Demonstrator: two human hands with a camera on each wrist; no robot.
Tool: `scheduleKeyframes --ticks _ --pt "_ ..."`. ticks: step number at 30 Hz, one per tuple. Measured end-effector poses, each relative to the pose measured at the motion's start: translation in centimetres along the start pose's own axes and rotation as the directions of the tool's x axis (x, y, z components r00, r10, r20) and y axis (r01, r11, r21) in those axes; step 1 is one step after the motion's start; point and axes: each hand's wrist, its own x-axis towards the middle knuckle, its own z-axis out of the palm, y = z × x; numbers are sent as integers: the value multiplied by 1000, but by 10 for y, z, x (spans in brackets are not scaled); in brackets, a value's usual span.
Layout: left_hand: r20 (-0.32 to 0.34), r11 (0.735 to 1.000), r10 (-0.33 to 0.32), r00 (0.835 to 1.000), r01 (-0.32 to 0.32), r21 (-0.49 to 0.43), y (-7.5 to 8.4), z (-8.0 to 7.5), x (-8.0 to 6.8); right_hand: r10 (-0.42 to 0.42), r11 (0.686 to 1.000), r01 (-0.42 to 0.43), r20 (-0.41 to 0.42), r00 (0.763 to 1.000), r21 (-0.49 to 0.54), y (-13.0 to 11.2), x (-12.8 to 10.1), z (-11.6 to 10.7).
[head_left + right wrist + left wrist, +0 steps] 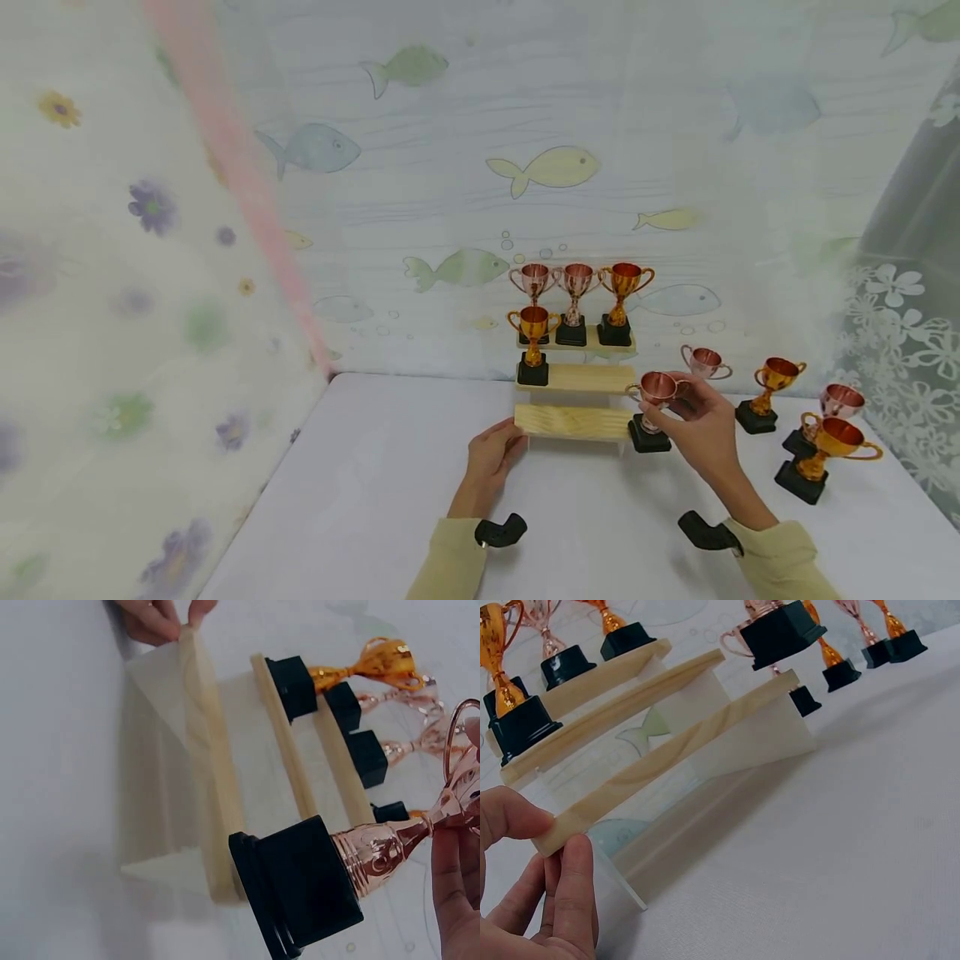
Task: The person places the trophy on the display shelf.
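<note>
A small three-step wooden display rack (pixel 573 422) with clear supports stands on the white table. My left hand (pixel 492 461) pinches the left end of its lowest step, thumb on top and fingers beneath, as the left wrist view shows. In my right hand (pixel 703 423) is a rose-gold trophy cup (pixel 657 388) with a black base, gripped by its upper part and held up beside the right end of the lowest step. Two rose-gold trophies (pixel 577 283) and a gold one (pixel 624 283) stand on the top step. Another gold trophy (pixel 533 327) occupies the middle step's left end.
Right of the rack, several more trophies stand on the table: a rose-gold one (pixel 705 362) behind my right hand, gold ones (pixel 777 375) and another rose-gold one (pixel 842 401). A fish-patterned curtain (pixel 450 208) hangs behind the table (pixel 360 467).
</note>
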Motion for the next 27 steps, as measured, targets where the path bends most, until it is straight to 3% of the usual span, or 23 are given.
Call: scheduleKeyframes --ticks 17,23,27 --pt "-12 1000 26 1000 -26 -1 -2 1 -1 -80 987 72 46 996 142 -22 43 45" --pt "-5 1000 26 1000 -26 15 -2 1 -3 -58 980 43 75 995 193 -28 58 63" --pt "-14 999 24 1000 -23 29 -2 0 -4 -28 985 8 111 993 171 -35 64 71"
